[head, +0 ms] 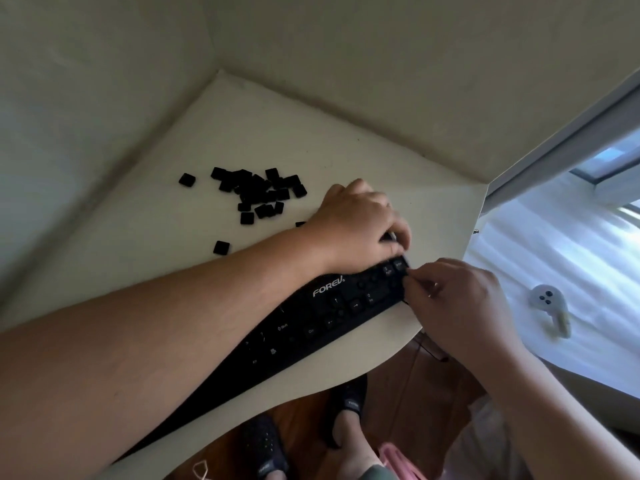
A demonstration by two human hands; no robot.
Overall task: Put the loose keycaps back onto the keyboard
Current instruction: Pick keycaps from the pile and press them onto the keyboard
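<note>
A black keyboard (311, 320) lies diagonally along the near edge of a cream table (263, 133), with some sockets bare. My left hand (356, 223) lies over its far right end, fingers curled down at the corner keys. My right hand (453, 303) pinches at that same right edge, thumb and fingertips together; what they hold is hidden. A pile of loose black keycaps (258, 192) sits on the table behind the keyboard. Single caps lie apart at the pile's left (187, 179) and nearer me (221, 247).
Cream walls close in the table at the back and left. A window frame (568, 140) and a white sill with a round white object (549, 301) lie to the right. Below the table edge are my feet in dark slippers (346, 410) on a wooden floor.
</note>
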